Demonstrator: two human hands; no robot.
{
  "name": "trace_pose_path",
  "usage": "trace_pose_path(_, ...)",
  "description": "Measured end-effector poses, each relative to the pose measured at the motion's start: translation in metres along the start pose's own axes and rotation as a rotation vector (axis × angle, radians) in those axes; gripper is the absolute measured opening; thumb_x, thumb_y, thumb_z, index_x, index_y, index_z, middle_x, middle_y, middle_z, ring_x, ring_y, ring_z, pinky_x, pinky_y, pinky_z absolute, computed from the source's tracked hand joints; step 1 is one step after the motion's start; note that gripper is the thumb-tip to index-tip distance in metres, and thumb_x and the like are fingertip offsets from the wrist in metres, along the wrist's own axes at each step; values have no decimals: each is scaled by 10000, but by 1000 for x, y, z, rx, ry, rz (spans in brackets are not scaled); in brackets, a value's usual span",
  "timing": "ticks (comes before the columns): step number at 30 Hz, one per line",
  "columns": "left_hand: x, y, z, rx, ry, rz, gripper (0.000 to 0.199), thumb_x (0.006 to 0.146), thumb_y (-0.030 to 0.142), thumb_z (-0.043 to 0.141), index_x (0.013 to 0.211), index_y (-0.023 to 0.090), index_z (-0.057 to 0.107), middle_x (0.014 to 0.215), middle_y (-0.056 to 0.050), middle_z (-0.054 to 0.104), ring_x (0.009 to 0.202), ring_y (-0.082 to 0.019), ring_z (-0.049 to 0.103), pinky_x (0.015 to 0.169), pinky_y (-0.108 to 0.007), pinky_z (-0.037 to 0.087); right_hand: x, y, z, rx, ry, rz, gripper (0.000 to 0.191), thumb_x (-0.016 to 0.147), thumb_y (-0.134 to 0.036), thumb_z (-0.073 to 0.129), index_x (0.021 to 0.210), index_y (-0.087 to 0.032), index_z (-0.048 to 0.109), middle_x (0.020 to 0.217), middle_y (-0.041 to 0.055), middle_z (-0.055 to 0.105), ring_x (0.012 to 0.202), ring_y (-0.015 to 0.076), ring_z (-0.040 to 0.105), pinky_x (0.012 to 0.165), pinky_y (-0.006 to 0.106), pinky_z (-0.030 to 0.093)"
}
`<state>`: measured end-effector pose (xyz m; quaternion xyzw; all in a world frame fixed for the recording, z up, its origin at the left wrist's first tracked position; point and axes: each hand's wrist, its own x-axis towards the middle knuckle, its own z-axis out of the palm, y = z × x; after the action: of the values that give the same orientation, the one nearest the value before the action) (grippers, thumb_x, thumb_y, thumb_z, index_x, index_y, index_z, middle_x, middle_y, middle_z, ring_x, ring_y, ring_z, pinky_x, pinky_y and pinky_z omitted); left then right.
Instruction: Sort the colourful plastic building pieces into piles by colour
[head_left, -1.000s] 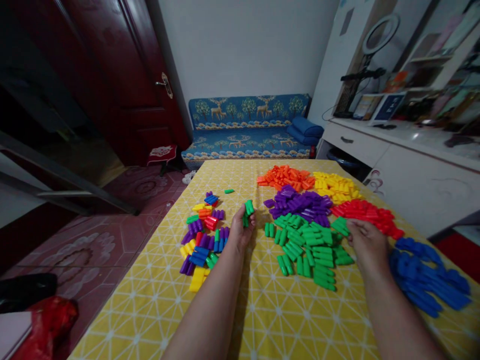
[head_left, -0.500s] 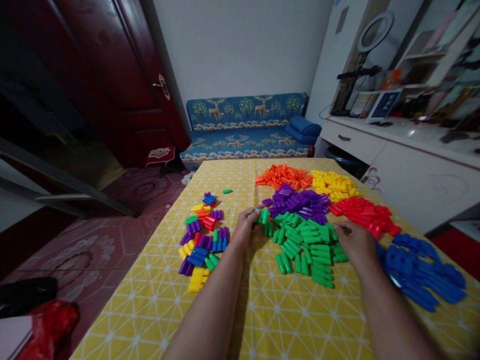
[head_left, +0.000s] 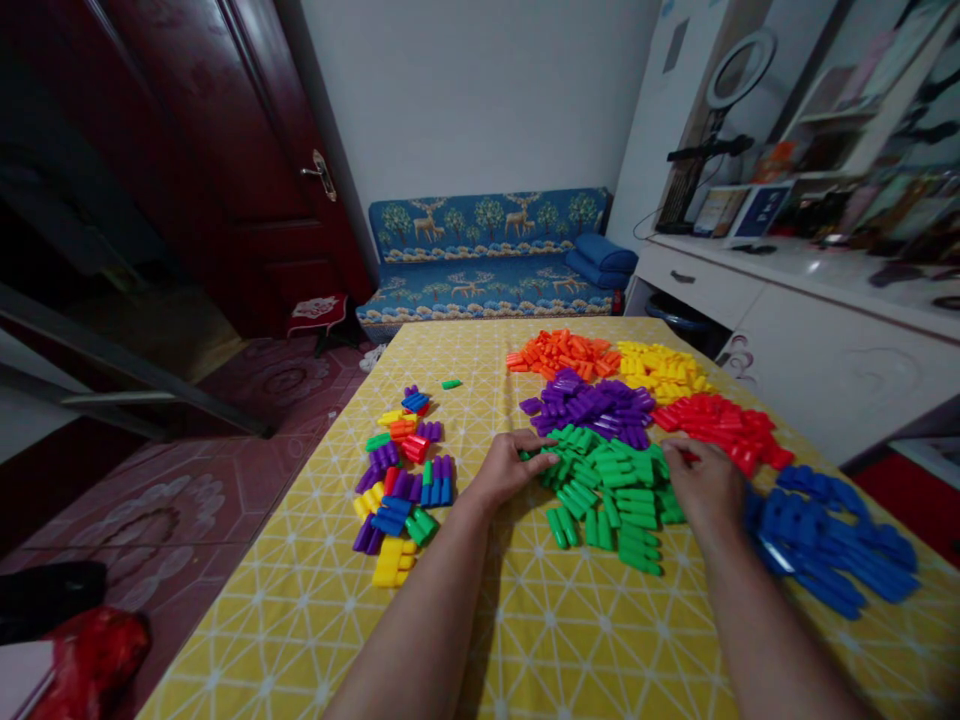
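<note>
My left hand (head_left: 514, 468) is at the left edge of the pile of green blocks (head_left: 611, 480), its fingers curved over some green pieces, partly hiding them. My right hand (head_left: 705, 485) rests by the pile's right edge, between the green, red (head_left: 724, 430) and blue blocks (head_left: 832, 535); its fingers are bent together, and what they hold, if anything, is too small to tell. Behind the green pile lies a purple pile (head_left: 592, 408). Orange blocks (head_left: 562, 353) and yellow blocks (head_left: 664, 370) lie farther back.
Mixed coloured blocks, some joined, form a group (head_left: 397, 485) at the left of the yellow-patterned table (head_left: 555, 640). One green block (head_left: 451, 384) lies apart behind them. A blue sofa (head_left: 487, 260) stands beyond the table, and a white cabinet (head_left: 810, 340) at the right.
My left hand has moved slightly right and down onto the green pile's edge; the green pieces at its fingertips are now mostly covered. My right hand stays by the pile. The view has shifted slightly.
</note>
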<state>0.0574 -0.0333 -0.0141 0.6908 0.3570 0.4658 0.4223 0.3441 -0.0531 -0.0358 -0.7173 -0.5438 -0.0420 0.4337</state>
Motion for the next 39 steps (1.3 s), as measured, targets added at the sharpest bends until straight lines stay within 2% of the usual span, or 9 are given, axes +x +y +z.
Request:
trace_pose_path(7, 2, 3, 1, -144, 152, -60, 307, 577, 271, 872, 871, 231, 791, 755, -49, 646, 795, -203, 588, 739, -280, 458, 1, -5, -3, 1, 0, 22, 350, 805, -420, 506, 828, -158, 737, 809, 119, 691, 726, 239, 610, 685, 358, 473)
trace_pose_path(12, 5, 16, 0, -718, 292, -246, 461, 778, 577, 663, 1028, 197, 738, 977, -109, 684, 816, -195, 616, 623, -264, 481, -10, -49, -18, 135, 217, -162, 297, 876, -391, 549, 937, -156, 720, 929, 118, 674, 737, 202, 601, 725, 349, 497)
trace_pose_path(15, 5, 22, -2, -1029, 249, -302, 661, 851, 698, 448, 1216, 180, 634, 1149, -144, 656, 898, -203, 648, 649, -264, 512, -30, -93, -18, 285, 93, -414, 209, 910, -291, 549, 1028, -202, 697, 1003, 87, 665, 926, 210, 628, 854, 353, 508)
trace_pose_path(18, 4, 24, -2, -1292, 194, -285, 706, 888, 682, 379, 1349, 164, 513, 1316, -177, 577, 1189, -271, 579, 882, -348, 516, -54, -134, -6, 319, -130, -620, 293, 920, -205, 532, 1189, -237, 644, 1147, 80, 642, 1074, 218, 601, 952, 387, 492)
trace_pose_path(22, 2, 26, 0, -1342, 74, -243, 769, 882, 705, 342, 1422, 166, 432, 1433, -182, 488, 1358, -316, 433, 1054, -458, 410, -71, -160, 15, 269, -271, -678, 425, 907, -152, 530, 1319, -246, 572, 1328, 101, 553, 1205, 255, 531, 1006, 442, 476)
trace_pose_path(28, -2, 32, -5, -1305, -123, -290, 911, 797, 797, 388, 1461, 174, 380, 1459, -211, 454, 1362, -338, 425, 1083, -481, 353, -66, -151, 24, 419, -194, -584, 293, 931, -151, 468, 1147, -207, 657, 1187, 117, 618, 1132, 235, 583, 953, 401, 510)
trace_pose_path(32, -2, 28, -12, -1298, -209, -303, 898, 803, 784, 401, 1457, 170, 377, 1437, -236, 472, 1317, -361, 476, 1043, -500, 379, -51, -134, 12, 520, -186, -349, 230, 918, -268, 538, 1121, -203, 623, 982, 78, 692, 891, 199, 672, 778, 325, 555)
trace_pose_path(35, 1, 20, -16, -1283, -88, -271, 794, 856, 714, 407, 1440, 176, 396, 1444, -206, 478, 1318, -336, 484, 1059, -484, 382, -39, -116, 3, 500, -323, -193, 249, 872, -357, 594, 1051, -188, 629, 835, 52, 694, 736, 181, 677, 639, 274, 537)
trace_pose_path(39, 3, 9, -20, -1271, 112, -234, 653, 909, 621, 408, 1396, 187, 447, 1430, -162, 507, 1302, -296, 512, 1075, -453, 395, -30, -99, -3, 339, -516, -221, 234, 844, -374, 599, 973, -203, 693, 708, 24, 691, 622, 175, 651, 549, 261, 488)
